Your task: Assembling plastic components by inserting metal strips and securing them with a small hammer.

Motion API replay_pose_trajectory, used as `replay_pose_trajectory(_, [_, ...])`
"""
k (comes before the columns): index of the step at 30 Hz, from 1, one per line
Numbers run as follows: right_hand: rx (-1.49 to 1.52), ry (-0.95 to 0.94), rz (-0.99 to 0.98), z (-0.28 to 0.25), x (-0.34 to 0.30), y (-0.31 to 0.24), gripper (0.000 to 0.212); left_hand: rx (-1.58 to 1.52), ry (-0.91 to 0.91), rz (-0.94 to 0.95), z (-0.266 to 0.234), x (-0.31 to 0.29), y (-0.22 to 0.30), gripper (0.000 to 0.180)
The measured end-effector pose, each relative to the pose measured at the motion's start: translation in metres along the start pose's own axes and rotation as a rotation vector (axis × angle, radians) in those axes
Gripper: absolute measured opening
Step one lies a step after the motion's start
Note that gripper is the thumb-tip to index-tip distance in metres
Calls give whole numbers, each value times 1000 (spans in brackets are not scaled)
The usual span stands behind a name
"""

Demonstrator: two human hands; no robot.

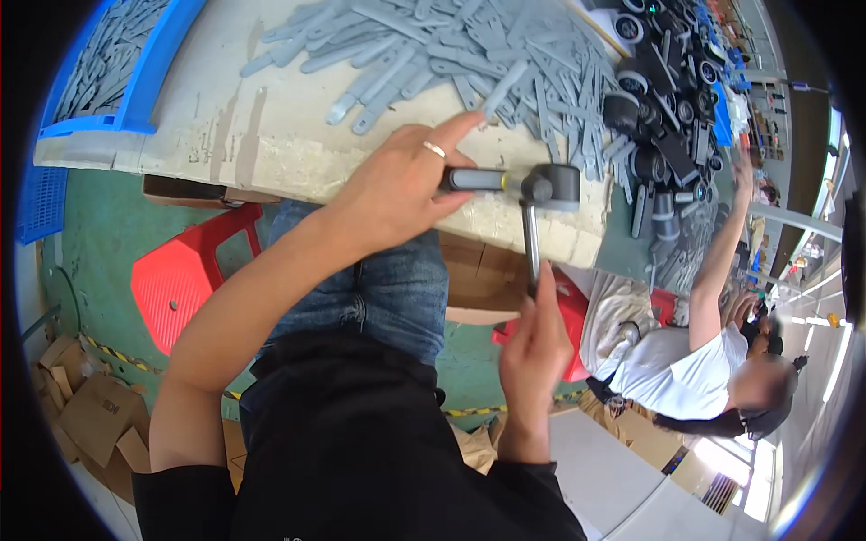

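My left hand (392, 189) is over the table's near edge, thumb and fingers closed on a short black-and-grey handle-like part (475, 179). The index finger reaches toward the grey strips, and a ring sits on one finger. My right hand (534, 352) is wrapped round the lower end of a mallet (530, 234) with a slim metal shaft. Its dark, block-like head (555, 187) is at the right end of the held part; whether they touch, I cannot tell. A large heap of flat grey strips (451, 54) lies just beyond my left hand.
A blue bin (149, 77) of grey strips stands far left on the table (207, 117). Black wheeled parts (654, 117) crowd the right. Red stools (180, 279) and an open cardboard box (483, 279) are below. At right, a co-worker in white (690, 370) stretches out an arm.
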State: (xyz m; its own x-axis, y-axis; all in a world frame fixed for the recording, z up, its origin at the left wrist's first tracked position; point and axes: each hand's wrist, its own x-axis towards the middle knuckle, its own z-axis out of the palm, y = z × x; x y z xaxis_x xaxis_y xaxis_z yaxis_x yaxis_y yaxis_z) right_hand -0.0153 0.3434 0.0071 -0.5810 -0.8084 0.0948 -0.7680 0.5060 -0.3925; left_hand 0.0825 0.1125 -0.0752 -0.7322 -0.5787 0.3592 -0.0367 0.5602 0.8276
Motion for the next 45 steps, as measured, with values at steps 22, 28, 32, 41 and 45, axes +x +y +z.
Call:
replay_pose_trajectory(22, [28, -110, -32, 0, 8, -21, 47, -63, -26, -129, -4, 4, 4, 99])
replay_pose_trajectory(28, [224, 206, 152, -29, -4, -10, 41, 202, 9, 266, -6, 4, 5, 53])
replay_pose_trajectory(32, [173, 198, 199, -38, -5, -8, 43, 309, 56, 355, -5, 2, 2, 32])
replay_pose_trajectory(41, [71, 84, 182, -28, 8, 2, 44, 263, 11, 342, -8, 5, 0, 42])
replay_pose_trajectory(45, [154, 315, 75, -16, -10, 12, 47, 240, 1, 355, -5, 10, 8, 44])
